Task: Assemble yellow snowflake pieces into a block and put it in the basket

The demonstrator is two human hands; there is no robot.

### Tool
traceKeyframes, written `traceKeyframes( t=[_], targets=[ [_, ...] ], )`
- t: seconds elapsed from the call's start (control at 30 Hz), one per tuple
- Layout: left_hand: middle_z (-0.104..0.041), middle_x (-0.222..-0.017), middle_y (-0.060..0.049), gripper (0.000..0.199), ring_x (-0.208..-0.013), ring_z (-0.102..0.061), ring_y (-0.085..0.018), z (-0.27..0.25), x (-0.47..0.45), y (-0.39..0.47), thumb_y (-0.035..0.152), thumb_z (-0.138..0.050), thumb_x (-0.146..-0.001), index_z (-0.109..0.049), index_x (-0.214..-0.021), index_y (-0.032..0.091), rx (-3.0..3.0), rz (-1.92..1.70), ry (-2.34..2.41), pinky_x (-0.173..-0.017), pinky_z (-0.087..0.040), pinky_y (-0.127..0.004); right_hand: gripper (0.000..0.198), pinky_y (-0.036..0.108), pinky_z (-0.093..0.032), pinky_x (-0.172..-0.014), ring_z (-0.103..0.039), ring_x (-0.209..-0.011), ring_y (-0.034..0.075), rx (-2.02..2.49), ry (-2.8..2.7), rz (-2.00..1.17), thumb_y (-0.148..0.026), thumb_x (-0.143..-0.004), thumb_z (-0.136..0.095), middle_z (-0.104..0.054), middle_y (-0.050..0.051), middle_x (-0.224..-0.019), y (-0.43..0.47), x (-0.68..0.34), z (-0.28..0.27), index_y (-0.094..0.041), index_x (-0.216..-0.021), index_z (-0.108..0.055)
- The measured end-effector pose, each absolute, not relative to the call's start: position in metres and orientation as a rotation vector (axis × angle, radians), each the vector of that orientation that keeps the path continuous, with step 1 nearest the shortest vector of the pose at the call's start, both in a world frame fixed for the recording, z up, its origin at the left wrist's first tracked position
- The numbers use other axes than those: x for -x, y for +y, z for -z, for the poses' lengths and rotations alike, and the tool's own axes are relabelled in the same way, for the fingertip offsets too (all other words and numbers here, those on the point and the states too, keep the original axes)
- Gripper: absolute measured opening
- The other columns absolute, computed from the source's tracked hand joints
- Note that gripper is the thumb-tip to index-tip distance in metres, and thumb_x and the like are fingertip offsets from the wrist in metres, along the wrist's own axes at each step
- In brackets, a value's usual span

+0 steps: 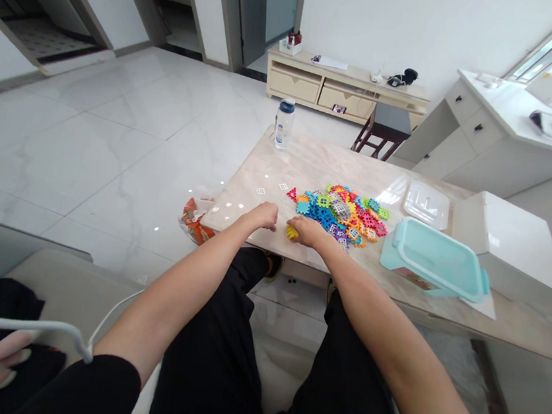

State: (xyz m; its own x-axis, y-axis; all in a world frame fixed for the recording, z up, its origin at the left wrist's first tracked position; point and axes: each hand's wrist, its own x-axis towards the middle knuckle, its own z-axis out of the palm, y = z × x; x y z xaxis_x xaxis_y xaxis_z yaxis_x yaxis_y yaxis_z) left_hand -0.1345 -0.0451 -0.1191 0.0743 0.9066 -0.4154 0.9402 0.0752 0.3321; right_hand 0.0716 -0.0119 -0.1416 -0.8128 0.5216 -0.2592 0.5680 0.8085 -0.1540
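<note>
1. Yellow plastic interlocking piece (292,233): located at the near side of the marble-patterned table (321,162); pinched in the fingers of the right hand (307,230); single or stacked, cannot tell.
2. Left hand (266,215): fingers curled, just beside the right hand; whether anything is gripped, cannot tell.
3. Done, as far as visible: yellow piece in hand, at the heap's left side; two white window-frame pieces (260,191) lie apart, beyond the left hand.
4. Left, by judgement: nearly everything, since the heap of coloured interlocking pieces (319,216) is large and mixed; no finished assembly can be made out.
5. Turquoise plastic tub (389,256): uncovered, right of the heap; clear plastic lid (426,204) lies behind.
</note>
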Motion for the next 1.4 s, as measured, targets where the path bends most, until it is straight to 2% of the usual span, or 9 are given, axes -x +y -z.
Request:
traceKeyframes(
  t=[0.17, 0.53, 0.77, 0.83, 0.9, 1.03, 1.1, 1.2, 1.4],
  targets=[
    [-0.081, -0.101, -0.01, 0.018, -0.097, -0.074, -0.025, 0.111, 0.137, -0.043, 0.018, -0.081, -0.081, -0.079, -0.099, 0.016, -1.906, -0.333, 1.954, -0.088, -0.056, -0.031, 0.046, 0.03, -0.052, -0.107, -0.069, -0.128, 0.028, -0.825, 2.762, 0.328, -0.024, -0.091, -0.081, -0.072, 0.015, -0.137, -0.013, -0.069, 0.137, -0.017, -0.135, -0.072],
    [-0.079, -0.09, -0.005, 0.018, -0.086, -0.074, -0.021, 0.098, 0.151, -0.035, 0.031, -0.078, -0.082, -0.072, -0.094, 0.018, -1.8, -0.806, 1.869, -0.084, -0.059, -0.031, 0.034, 0.03, -0.057, -0.099, -0.074, -0.117, 0.03, -1.014, 2.705, 0.334, -0.023, -0.094, -0.074, -0.075, 0.019, -0.129, -0.024, -0.069, 0.125, -0.01, -0.125, -0.077],
    [-0.079, -0.094, -0.006, 0.024, -0.087, -0.074, -0.02, 0.083, 0.15, -0.039, 0.04, -0.074, -0.088, -0.071, -0.1, 0.019, -1.779, -0.905, 1.839, -0.084, -0.06, -0.032, 0.036, 0.028, -0.057, -0.091, -0.076, -0.108, 0.029, -1.358, 2.72, 0.596, -0.031, -0.088, -0.084, -0.079, 0.017, -0.12, -0.018, -0.077, 0.115, -0.011, -0.117, -0.079],
    [-0.079, -0.095, -0.007, 0.027, -0.088, -0.074, -0.021, 0.08, 0.148, -0.041, 0.042, -0.074, -0.089, -0.07, -0.102, 0.018, -1.784, -0.916, 1.794, -0.086, -0.062, -0.035, 0.031, 0.028, -0.057, -0.085, -0.076, -0.098, 0.026, -1.591, 2.713, 0.809, -0.034, -0.087, -0.085, -0.081, 0.013, -0.108, -0.009, -0.09, 0.106, -0.011, -0.107, -0.08],
    [-0.079, -0.1, -0.008, 0.038, -0.094, -0.076, -0.024, 0.076, 0.141, -0.042, 0.046, -0.08, -0.085, -0.07, -0.109, 0.018, -1.811, -0.91, 1.699, -0.091, -0.063, -0.04, 0.026, 0.027, -0.056, -0.078, -0.074, -0.088, 0.023, -1.864, 2.622, 1.229, -0.037, -0.085, -0.085, -0.08, 0.008, -0.093, -0.001, -0.108, 0.095, -0.012, -0.091, -0.08],
    [-0.074, -0.136, -0.014, 0.085, -0.125, -0.071, -0.032, 0.067, 0.105, -0.042, 0.052, -0.097, -0.068, -0.062, -0.138, 0.021, -1.95, -0.872, 1.389, -0.11, -0.058, -0.052, 0.027, 0.027, -0.059, -0.075, -0.073, -0.083, 0.019, -1.848, 2.091, 2.553, -0.038, -0.081, -0.089, -0.078, 0.008, -0.09, 0.001, -0.147, 0.074, -0.014, -0.085, -0.078],
    [-0.066, -0.149, -0.016, 0.1, -0.136, -0.066, -0.035, 0.062, 0.078, -0.042, 0.051, -0.101, -0.062, -0.057, -0.147, 0.022, -2.017, -0.875, 1.264, -0.116, -0.054, -0.053, 0.029, 0.028, -0.063, -0.08, -0.074, -0.087, 0.019, -1.632, 1.774, 2.999, -0.035, -0.076, -0.094, -0.079, 0.009, -0.095, -0.006, -0.161, 0.068, -0.014, -0.089, -0.079],
    [-0.065, -0.15, -0.016, 0.099, -0.137, -0.065, -0.036, 0.056, 0.039, -0.041, 0.051, -0.102, -0.062, -0.059, -0.147, 0.023, -2.092, -0.907, 1.173, -0.118, -0.052, -0.051, 0.034, 0.029, -0.065, -0.08, -0.074, -0.087, 0.019, -1.463, 1.548, 3.234, -0.034, -0.072, -0.099, -0.079, 0.008, -0.092, -0.017, -0.172, 0.062, -0.015, -0.091, -0.078],
    [-0.078, -0.124, -0.007, 0.063, -0.116, -0.075, -0.029, 0.047, -0.005, -0.041, 0.047, -0.095, -0.076, -0.068, -0.127, 0.023, -2.112, -1.055, 1.21, -0.104, -0.058, -0.041, 0.044, 0.022, -0.057, -0.063, -0.071, -0.078, 0.016, -1.313, 1.392, 3.381, -0.036, -0.066, -0.103, -0.079, 0.007, -0.091, -0.022, -0.183, 0.054, -0.015, -0.095, -0.078]
  ],
)
